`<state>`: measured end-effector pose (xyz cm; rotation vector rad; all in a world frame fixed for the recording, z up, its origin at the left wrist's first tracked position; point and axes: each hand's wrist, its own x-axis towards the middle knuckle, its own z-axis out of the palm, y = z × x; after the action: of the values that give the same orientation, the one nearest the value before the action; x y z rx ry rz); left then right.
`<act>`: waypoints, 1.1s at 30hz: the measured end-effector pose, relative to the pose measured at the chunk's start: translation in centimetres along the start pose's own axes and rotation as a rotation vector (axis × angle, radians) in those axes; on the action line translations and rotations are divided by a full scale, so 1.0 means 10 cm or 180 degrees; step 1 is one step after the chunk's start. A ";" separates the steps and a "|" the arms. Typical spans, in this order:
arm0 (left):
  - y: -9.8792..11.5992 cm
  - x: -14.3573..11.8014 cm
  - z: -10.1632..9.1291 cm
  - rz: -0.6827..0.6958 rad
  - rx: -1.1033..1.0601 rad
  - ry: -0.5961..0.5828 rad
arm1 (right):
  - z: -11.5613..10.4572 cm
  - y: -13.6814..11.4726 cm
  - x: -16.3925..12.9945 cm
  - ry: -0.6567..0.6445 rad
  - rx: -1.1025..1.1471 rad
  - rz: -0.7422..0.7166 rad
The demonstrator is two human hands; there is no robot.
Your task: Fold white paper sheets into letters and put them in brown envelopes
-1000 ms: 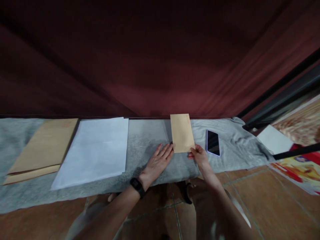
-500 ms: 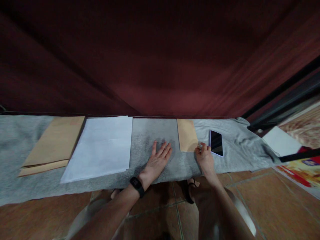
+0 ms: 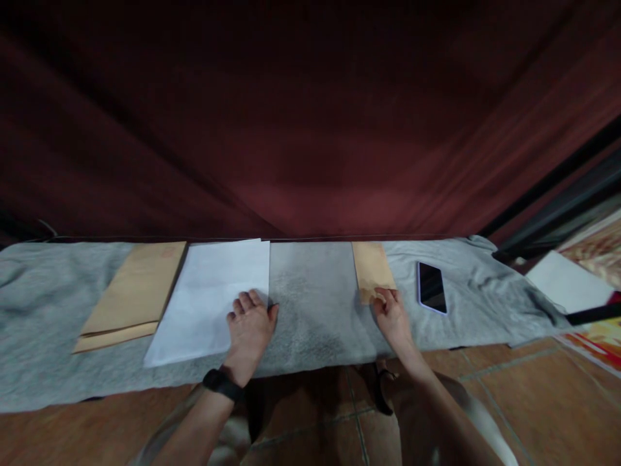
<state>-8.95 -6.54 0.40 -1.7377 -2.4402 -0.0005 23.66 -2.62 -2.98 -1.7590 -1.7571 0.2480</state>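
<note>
My left hand [image 3: 249, 325], with a black band on its wrist, rests over the right edge of a stack of white paper [image 3: 208, 285]. Its fingers are slightly bent and its thumb stands apart. At the lower right corner of a small brown envelope [image 3: 372, 265] is my right hand [image 3: 391, 317], thumb and fingers closed on that edge. The envelope lies flat on a grey cloth [image 3: 310, 285]. To the right of my right hand lies a dark-screened phone [image 3: 431, 288] with a lilac rim.
Left of the paper lie large brown envelopes [image 3: 136, 285], stacked slightly askew. A dark red curtain [image 3: 310, 181] hangs behind the cloth-covered surface. At the far right are a black bar [image 3: 589, 313] and a white sheet [image 3: 567, 281]. Below is a tiled floor [image 3: 533, 401].
My left hand has moved left from the bare grey cloth onto the white paper's edge. My right hand stays at the small envelope's lower corner. The view has shifted slightly.
</note>
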 end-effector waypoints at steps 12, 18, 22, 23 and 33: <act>-0.11 0.03 -0.28 0.0347 -0.0291 -0.0158 | 0.19 -0.31 -0.14 -0.0513 0.0882 -0.0115; 0.33 -0.34 -0.49 0.0930 -0.0301 -0.0046 | 0.28 -0.57 -0.19 -0.1161 0.2422 0.0638; 0.73 -0.68 -0.54 0.1653 -0.0583 -0.0169 | 0.26 -0.80 -0.18 -0.1775 0.3472 0.1517; 0.80 -0.73 -0.53 0.1788 -0.0695 -0.0193 | 0.25 -0.83 -0.17 -0.1829 0.3545 0.1592; 0.40 -0.07 -0.16 0.0777 -0.1733 0.0344 | 0.28 -0.69 0.05 -0.1625 0.3039 0.1341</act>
<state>-4.77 -5.97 1.52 -2.1612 -2.2665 -0.7748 16.37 -1.95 -1.26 -1.3395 -1.1680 1.5369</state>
